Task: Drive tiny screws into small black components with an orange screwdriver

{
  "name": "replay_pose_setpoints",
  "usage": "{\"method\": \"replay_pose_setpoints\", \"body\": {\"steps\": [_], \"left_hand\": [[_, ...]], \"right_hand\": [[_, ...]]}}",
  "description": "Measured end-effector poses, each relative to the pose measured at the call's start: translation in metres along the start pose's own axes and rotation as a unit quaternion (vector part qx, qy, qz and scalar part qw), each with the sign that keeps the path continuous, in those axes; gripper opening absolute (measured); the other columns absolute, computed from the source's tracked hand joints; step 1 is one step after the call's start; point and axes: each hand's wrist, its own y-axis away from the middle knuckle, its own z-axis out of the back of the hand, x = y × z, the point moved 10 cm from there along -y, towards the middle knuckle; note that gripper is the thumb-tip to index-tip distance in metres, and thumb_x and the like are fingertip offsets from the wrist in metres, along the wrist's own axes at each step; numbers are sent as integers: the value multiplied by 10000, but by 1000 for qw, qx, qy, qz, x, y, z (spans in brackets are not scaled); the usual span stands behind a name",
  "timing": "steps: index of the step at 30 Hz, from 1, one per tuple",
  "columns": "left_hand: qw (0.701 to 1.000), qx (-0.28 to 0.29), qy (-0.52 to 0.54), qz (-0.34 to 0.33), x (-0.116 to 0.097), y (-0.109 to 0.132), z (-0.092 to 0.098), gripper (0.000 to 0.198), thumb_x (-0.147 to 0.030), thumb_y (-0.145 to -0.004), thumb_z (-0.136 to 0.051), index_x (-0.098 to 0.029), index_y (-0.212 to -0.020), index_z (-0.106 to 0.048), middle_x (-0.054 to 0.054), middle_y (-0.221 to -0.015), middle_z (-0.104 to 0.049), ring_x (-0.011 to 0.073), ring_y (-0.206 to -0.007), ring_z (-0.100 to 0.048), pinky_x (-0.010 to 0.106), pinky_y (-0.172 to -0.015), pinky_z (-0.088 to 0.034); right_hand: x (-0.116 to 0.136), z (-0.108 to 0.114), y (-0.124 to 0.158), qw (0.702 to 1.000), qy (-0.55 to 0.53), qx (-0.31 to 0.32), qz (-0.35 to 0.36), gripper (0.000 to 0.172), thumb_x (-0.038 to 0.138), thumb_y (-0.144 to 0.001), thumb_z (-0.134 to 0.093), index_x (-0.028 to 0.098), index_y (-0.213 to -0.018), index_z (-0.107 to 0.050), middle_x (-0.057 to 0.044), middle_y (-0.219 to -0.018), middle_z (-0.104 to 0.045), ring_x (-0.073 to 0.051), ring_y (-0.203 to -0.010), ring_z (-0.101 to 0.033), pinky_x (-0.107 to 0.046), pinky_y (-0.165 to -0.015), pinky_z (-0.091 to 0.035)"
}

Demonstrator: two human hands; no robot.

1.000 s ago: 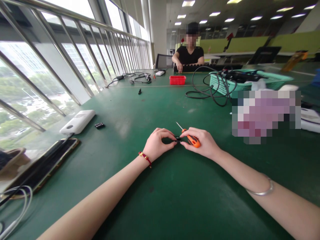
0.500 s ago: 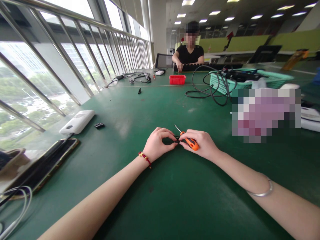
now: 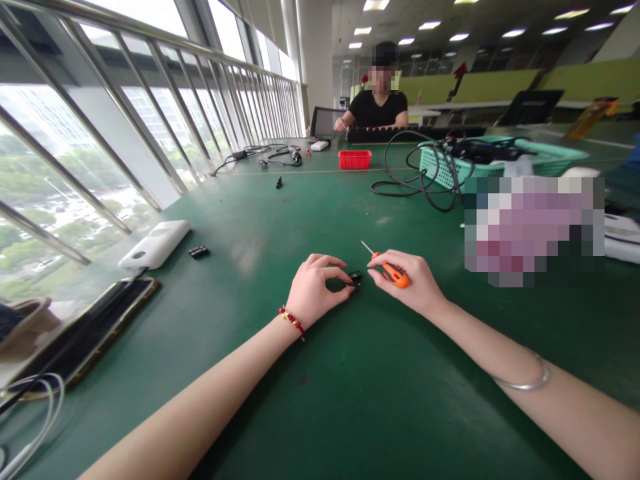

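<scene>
My left hand [image 3: 320, 287] pinches a small black part [image 3: 355, 276] between thumb and fingertips, just above or on the green table [image 3: 280, 220]. What kind of part it is, I cannot make out. To its right, my right hand [image 3: 413, 283] is closed around an orange and black screwdriver [image 3: 397, 276]. The screwdriver's thin metal shaft points up and to the left, away from me. A short gap lies between my right fingertips and the black part.
At left are another small black part [image 3: 199, 251], a white power bank [image 3: 156, 244] and a phone [image 3: 95, 333]. Farther off stand a red bin [image 3: 355, 159] and a green basket [image 3: 437, 167] with cables. A person [image 3: 379, 107] sits across the table. A blurred patch [image 3: 530, 227] lies right.
My right hand has moved right and slightly away with the screwdriver, parting from the black part. My left hand has barely moved. The seated person's hand has shifted left.
</scene>
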Motion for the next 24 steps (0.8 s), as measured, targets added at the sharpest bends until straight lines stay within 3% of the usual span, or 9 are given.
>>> {"method": "replay_pose_setpoints", "body": {"steps": [5,14,19,24], "left_hand": [[998,-21,-8,64,1,4,-2,69,-295,-689,-658,-251,-711,-706,-7,-936,-690,225,-936,-550,404,-860,-447],[996,-14,-10,86,9,4,-2,83,-289,-696,-636,-229,-691,-693,-8,-884,-703,212,-874,-571,378,-825,-468],[997,-4,-32,76,37,19,29,121,-314,-700,-622,-243,-741,-711,-4,-892,-704,206,-896,-576,366,-849,-462],[997,8,-44,71,83,47,82,143,-395,-690,-640,-268,-706,-704,-7,-891,-706,204,-909,-580,359,-896,-435]], "right_hand": [[-20,13,-3,997,-15,-57,-41,117,271,-769,-533,208,-744,-628,-23,-802,-684,-169,-723,-631,-267,-682,-474],[-19,9,-2,998,-24,-45,-47,114,265,-757,-542,208,-739,-640,-12,-786,-690,-160,-695,-630,-264,-682,-476],[-18,9,-1,998,-23,-39,-44,121,267,-752,-542,210,-739,-647,-10,-772,-693,-155,-676,-628,-259,-656,-475],[-13,6,0,999,-21,-27,-36,111,262,-757,-542,212,-738,-640,-10,-763,-688,-152,-672,-627,-254,-655,-470]]}}
